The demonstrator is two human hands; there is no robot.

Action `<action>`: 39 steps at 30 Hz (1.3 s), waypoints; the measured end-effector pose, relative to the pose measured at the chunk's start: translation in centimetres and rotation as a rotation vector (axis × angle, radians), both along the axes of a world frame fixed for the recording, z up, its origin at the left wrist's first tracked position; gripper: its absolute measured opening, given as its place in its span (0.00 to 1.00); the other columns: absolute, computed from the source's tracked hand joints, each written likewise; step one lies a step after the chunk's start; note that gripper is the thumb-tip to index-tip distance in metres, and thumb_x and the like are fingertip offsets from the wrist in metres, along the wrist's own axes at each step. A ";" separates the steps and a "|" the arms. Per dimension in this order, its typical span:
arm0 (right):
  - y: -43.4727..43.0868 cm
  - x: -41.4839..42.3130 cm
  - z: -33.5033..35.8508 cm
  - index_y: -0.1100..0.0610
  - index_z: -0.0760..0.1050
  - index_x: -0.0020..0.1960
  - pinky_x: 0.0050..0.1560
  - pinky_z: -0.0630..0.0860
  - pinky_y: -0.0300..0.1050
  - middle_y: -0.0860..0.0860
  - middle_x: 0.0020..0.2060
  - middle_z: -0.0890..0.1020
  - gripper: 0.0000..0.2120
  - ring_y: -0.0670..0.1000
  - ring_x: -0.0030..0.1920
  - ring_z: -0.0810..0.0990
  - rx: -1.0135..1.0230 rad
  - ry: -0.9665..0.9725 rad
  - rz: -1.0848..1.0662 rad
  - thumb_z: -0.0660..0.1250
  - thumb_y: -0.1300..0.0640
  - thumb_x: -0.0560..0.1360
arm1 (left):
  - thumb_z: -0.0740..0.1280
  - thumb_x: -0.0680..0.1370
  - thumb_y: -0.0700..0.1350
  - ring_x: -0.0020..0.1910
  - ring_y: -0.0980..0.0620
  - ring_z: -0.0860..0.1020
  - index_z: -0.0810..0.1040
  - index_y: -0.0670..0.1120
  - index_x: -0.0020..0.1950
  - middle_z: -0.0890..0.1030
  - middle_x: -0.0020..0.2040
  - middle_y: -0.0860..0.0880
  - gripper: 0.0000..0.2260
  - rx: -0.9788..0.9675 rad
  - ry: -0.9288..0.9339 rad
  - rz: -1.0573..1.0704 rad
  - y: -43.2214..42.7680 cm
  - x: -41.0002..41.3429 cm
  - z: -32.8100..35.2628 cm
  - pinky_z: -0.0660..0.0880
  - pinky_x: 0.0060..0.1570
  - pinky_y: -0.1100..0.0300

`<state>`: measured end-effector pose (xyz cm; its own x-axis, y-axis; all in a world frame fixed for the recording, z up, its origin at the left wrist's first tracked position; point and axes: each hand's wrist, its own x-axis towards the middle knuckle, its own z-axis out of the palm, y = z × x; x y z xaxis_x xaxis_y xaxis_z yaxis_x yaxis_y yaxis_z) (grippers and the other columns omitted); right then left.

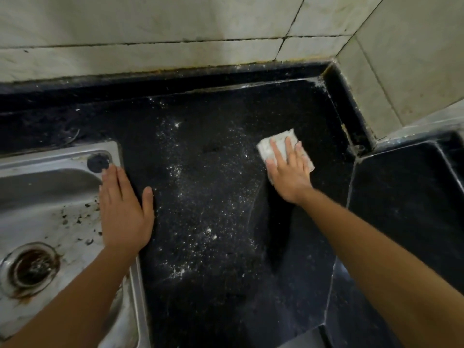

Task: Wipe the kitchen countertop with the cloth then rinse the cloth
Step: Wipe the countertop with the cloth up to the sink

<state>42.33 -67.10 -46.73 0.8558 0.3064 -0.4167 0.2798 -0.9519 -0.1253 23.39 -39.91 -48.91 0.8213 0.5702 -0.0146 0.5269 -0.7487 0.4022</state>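
Note:
A black stone countertop (221,285) fills the middle of the head view, dusted with white powder and specks down its centre. A folded white cloth (280,141) lies on it toward the back right. My right hand (290,169) presses flat on the cloth with straight fingers. A darker strip without powder runs from that hand toward me. My left hand (124,209) rests flat, fingers straight, on the right rim of the steel sink (50,159) and the counter edge.
The sink basin holds dark debris and a rusty drain (30,268); a dark round plug hole (98,163) sits at its back corner. Tiled walls (150,33) close the back and right. A lower black ledge (406,197) lies at the right.

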 end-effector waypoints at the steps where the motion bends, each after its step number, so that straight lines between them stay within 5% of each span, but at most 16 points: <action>1: -0.1 -1.8 -0.2 0.46 0.38 0.78 0.74 0.36 0.61 0.54 0.77 0.35 0.28 0.61 0.74 0.28 -0.010 -0.005 0.103 0.35 0.44 0.78 | 0.52 0.82 0.52 0.77 0.43 0.48 0.51 0.36 0.77 0.51 0.77 0.38 0.29 -0.002 0.002 0.003 0.0 0.0 0.1 0.46 0.75 0.49; 5: -1.8 -9.8 0.9 0.37 0.24 0.71 0.71 0.25 0.46 0.48 0.73 0.27 0.26 0.51 0.72 0.23 0.044 0.086 0.366 0.32 0.38 0.77 | 0.51 0.82 0.53 0.76 0.42 0.49 0.52 0.36 0.76 0.52 0.77 0.38 0.29 0.003 -0.003 0.008 -0.1 0.0 0.2 0.47 0.75 0.48; 10: -4.7 -8.0 2.1 0.32 0.28 0.70 0.67 0.21 0.42 0.42 0.71 0.26 0.24 0.46 0.71 0.22 -0.026 0.150 0.677 0.32 0.36 0.77 | 0.52 0.82 0.53 0.77 0.43 0.49 0.51 0.36 0.77 0.52 0.77 0.38 0.29 0.000 0.005 0.009 0.0 0.0 0.0 0.47 0.75 0.48; 16: -2.4 1.5 1.3 0.38 0.37 0.75 0.75 0.36 0.53 0.49 0.77 0.36 0.29 0.52 0.75 0.31 -0.049 0.005 0.375 0.33 0.35 0.75 | 0.48 0.81 0.56 0.77 0.43 0.49 0.52 0.36 0.77 0.52 0.77 0.38 0.31 0.008 0.007 0.014 -0.1 -0.1 -0.1 0.48 0.75 0.48; 23: 3.1 6.5 0.7 0.42 0.36 0.77 0.74 0.33 0.53 0.51 0.77 0.35 0.26 0.55 0.75 0.31 0.014 0.008 -0.032 0.39 0.42 0.82 | 0.49 0.81 0.56 0.77 0.45 0.49 0.52 0.38 0.77 0.52 0.78 0.40 0.30 -0.003 0.003 0.027 0.0 0.0 -0.1 0.48 0.75 0.49; 28: 2.7 -1.3 -0.5 0.43 0.34 0.77 0.74 0.37 0.62 0.54 0.77 0.34 0.34 0.60 0.74 0.28 -0.028 0.024 0.369 0.21 0.36 0.72 | 0.52 0.81 0.54 0.77 0.45 0.49 0.52 0.38 0.77 0.51 0.78 0.40 0.30 -0.017 0.016 0.026 0.0 0.0 0.2 0.49 0.75 0.48; 31: 1.5 -5.7 1.2 0.36 0.27 0.72 0.72 0.26 0.49 0.49 0.73 0.27 0.24 0.52 0.72 0.24 0.021 0.091 0.566 0.31 0.38 0.78 | 0.51 0.81 0.54 0.77 0.45 0.49 0.52 0.38 0.77 0.52 0.78 0.40 0.30 -0.022 0.021 0.024 0.1 0.0 0.2 0.49 0.75 0.49; 34: 0.3 -5.0 2.3 0.33 0.30 0.71 0.68 0.21 0.42 0.44 0.71 0.25 0.24 0.46 0.70 0.21 0.013 0.173 0.759 0.38 0.39 0.80 | 0.52 0.81 0.54 0.77 0.45 0.49 0.52 0.38 0.77 0.51 0.78 0.40 0.30 -0.025 0.025 0.027 0.0 0.0 0.2 0.48 0.75 0.49; 36: 0.2 -2.2 2.0 0.32 0.32 0.71 0.71 0.26 0.46 0.43 0.72 0.26 0.24 0.47 0.71 0.23 0.001 0.167 0.791 0.34 0.35 0.77 | 0.52 0.81 0.53 0.77 0.45 0.49 0.52 0.38 0.77 0.51 0.78 0.40 0.29 -0.030 0.027 0.028 0.1 0.1 0.2 0.48 0.75 0.49; 39: 1.3 2.9 1.6 0.37 0.35 0.73 0.75 0.36 0.55 0.47 0.75 0.33 0.25 0.53 0.75 0.30 -0.038 0.051 0.560 0.36 0.35 0.78 | 0.53 0.81 0.53 0.77 0.45 0.49 0.52 0.38 0.77 0.51 0.78 0.41 0.29 -0.028 0.025 0.027 0.1 0.1 0.1 0.48 0.74 0.50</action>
<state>45.20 -65.78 -45.14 0.5453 0.6924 -0.4726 0.7383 -0.6637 -0.1205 23.48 -39.83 -48.79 0.8047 0.5915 -0.0508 0.5570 -0.7227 0.4091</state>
